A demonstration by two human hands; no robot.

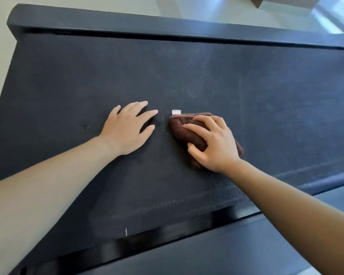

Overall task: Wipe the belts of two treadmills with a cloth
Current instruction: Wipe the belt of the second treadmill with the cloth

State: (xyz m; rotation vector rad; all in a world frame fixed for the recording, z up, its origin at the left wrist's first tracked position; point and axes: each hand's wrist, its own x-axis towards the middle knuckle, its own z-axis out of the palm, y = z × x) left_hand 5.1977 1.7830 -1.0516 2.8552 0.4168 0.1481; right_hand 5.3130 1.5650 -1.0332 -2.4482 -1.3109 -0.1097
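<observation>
Brown and plush, bunched into a thick wad: cloth (187, 133), a little right of mid-view. Lies on the belt (246, 86), with a white tag (176, 112) sticking out at its far left corner and resting flat on the belt. Sits gripped from above by the right hand (213, 143), fingers curled over its top and left end, thumb hooked along its near side, palm bearing down on it. Shows beyond the hand at the left end and again at the wrist side. Just left of the cloth, apart from it by a narrow strip of belt, the left hand (127, 130): palm down, flat on the belt, fingers straight and slightly fanned, holding nothing, fingertips pointing toward the tag. Both forearms bare, reaching in from the lower corners. Belt dark and grainy, crossed by faint pale dusty smears toward the right and near the close edge. Left of the left hand, a small dark speck (86, 127) on the belt. By the near edge, a thin white mark (126, 232). Along the far edge, a dark matte rail (127, 24); along the near edge, a second rail (167, 255), glossy black where it meets the belt. Past the far rail, pale floor (0, 36), with a bright patch of light (326, 22) at the upper right. At the top edge, a brown boxy corner (256, 2), too cropped to tell what.
</observation>
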